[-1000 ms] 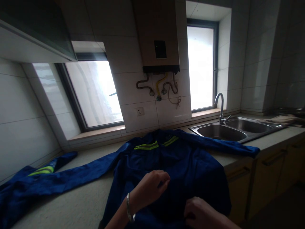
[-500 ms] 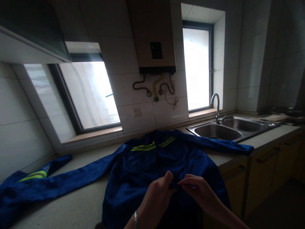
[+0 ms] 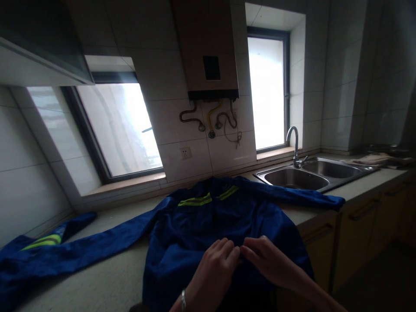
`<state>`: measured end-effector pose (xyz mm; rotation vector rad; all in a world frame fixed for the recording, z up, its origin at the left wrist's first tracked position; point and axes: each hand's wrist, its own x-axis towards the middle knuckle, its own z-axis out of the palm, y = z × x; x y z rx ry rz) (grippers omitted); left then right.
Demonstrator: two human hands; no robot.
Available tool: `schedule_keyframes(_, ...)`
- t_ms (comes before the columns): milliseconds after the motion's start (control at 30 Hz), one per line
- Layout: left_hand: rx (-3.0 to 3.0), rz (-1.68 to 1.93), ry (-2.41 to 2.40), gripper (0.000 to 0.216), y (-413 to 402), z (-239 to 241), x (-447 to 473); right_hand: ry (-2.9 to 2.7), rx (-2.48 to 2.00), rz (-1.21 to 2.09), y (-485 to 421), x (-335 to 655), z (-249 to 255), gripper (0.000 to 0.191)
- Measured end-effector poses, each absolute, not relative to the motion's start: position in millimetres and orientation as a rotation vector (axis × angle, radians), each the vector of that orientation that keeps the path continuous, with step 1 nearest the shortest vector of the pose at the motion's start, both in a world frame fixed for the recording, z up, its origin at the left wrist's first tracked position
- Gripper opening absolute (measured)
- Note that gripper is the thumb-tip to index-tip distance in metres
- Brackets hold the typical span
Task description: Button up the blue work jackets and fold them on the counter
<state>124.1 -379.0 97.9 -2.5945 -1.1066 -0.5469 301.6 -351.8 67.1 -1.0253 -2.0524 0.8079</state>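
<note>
A dark blue work jacket (image 3: 191,225) with yellow-green reflective stripes is spread over the countertop, its lower part hanging toward me. Over the jacket's lower front, my left hand (image 3: 219,260) is closed with bent fingers pinching the cloth. My right hand (image 3: 261,255) meets it from the right, thumb and fingertips pressed together on the same spot of the jacket. The fingertips of both hands nearly touch. Whatever small part of the front edge lies between them is hidden by the fingers.
A double steel sink (image 3: 295,178) with a tap (image 3: 295,147) is set in the counter (image 3: 91,277) at the right. Another blue garment part with a reflective stripe (image 3: 42,242) lies at the far left. A water heater (image 3: 206,52) hangs above. Yellow cabinets (image 3: 354,234) stand below the counter.
My left hand has rolled over so its knuckles and fingers face up, covering the bit of cloth that showed between the hands. My right fingertips have moved slightly left, closer to the left hand.
</note>
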Motion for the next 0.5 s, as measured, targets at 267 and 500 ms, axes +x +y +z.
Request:
schedule_keyframes(267,-2.753,-0.511,-1.048,0.013,-381.7,102.6,123.3,-2.084,-0.875,1.189,-349.3,313.5,72.7,0.046)
schedule_keyframes(500,-2.795,-0.660,-1.091,0.008,-376.3,98.7,119.5,-2.194,-0.947,0.927,-351.0,309.6,70.6,0.036)
